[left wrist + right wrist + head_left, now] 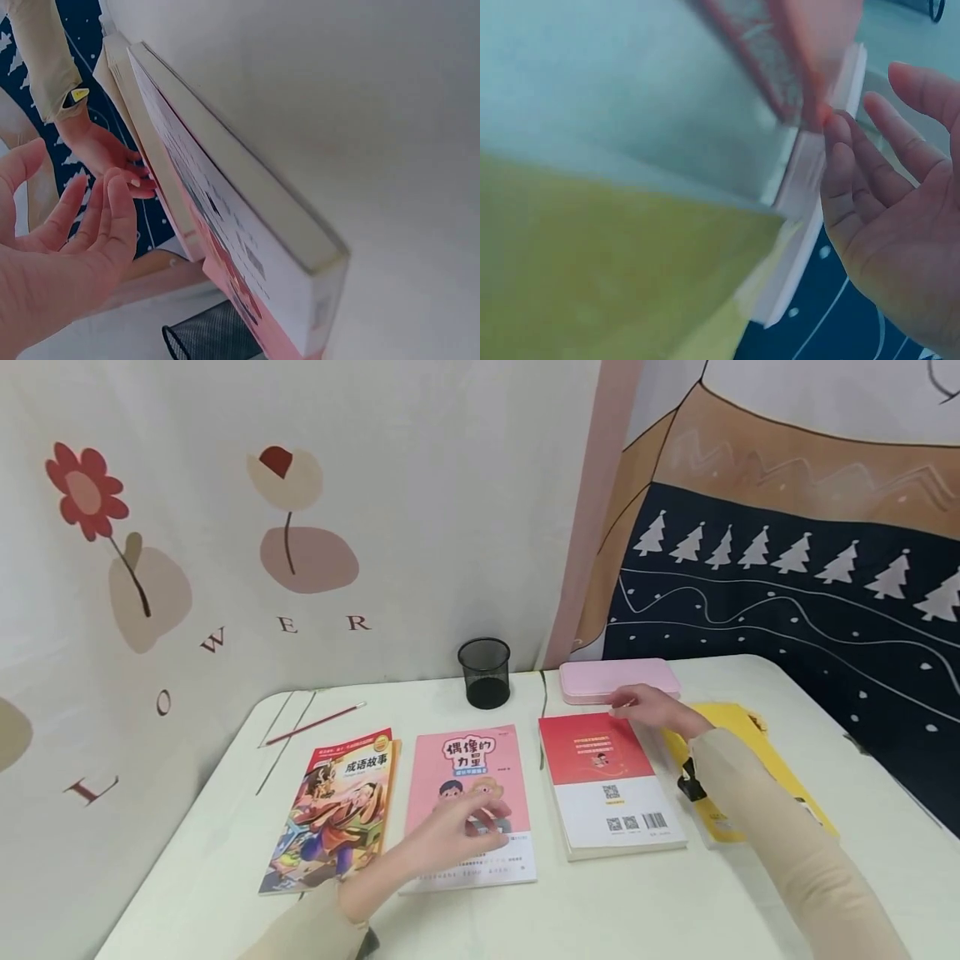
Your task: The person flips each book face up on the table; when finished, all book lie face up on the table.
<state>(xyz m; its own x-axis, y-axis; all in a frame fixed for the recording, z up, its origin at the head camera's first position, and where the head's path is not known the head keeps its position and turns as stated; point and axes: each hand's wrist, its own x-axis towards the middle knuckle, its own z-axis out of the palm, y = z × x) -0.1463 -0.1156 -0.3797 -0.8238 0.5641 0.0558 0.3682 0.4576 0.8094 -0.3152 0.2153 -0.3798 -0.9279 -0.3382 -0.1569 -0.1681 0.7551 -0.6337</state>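
Observation:
My left hand hovers over the lower part of a pink book, its fingers loosely bent and nothing between them. In the left wrist view, that left hand shows an empty palm beside the book's edge. My right hand is at the top right corner of a red-and-white book lying back cover up. Seen from the right wrist, the right hand has its fingertips right at the red corner, fingers relaxed. A pink pencil case lies just behind this hand.
On the left lies an idiom storybook over an orange-edged one, with a red pencil behind it. A black mesh pen holder stands at the back. A yellow book lies partly under the right forearm. Printed curtains border the table.

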